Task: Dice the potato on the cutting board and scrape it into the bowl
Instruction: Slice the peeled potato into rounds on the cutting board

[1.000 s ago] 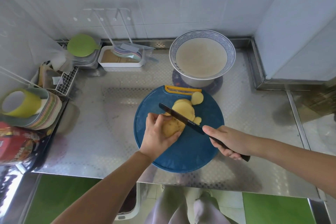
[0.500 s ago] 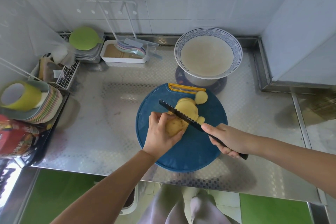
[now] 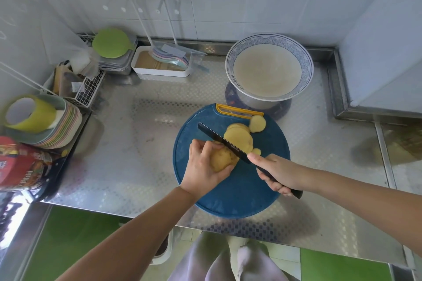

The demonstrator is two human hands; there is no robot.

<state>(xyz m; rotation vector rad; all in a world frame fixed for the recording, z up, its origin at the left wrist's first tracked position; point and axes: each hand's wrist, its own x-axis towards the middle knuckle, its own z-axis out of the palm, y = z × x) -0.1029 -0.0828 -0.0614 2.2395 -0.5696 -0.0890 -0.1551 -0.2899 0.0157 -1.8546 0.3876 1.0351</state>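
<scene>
At frame centre, the left hand (image 3: 203, 166) has its grip clamped on the potato (image 3: 222, 159) on the blue cutting board (image 3: 239, 191). The right hand (image 3: 278, 172) has its grip wrapped round the knife (image 3: 225, 142), blade across the potato. Cut slices (image 3: 239, 138) lie between potato and bowl (image 3: 269, 37), upper right. Stacked plates (image 3: 66, 130) crowd the table (image 3: 137, 143) at left.

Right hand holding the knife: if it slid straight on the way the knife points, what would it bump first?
Probably the potato that the left hand holds, just ahead of the right hand along the knife; depth is hard to judge.
</scene>
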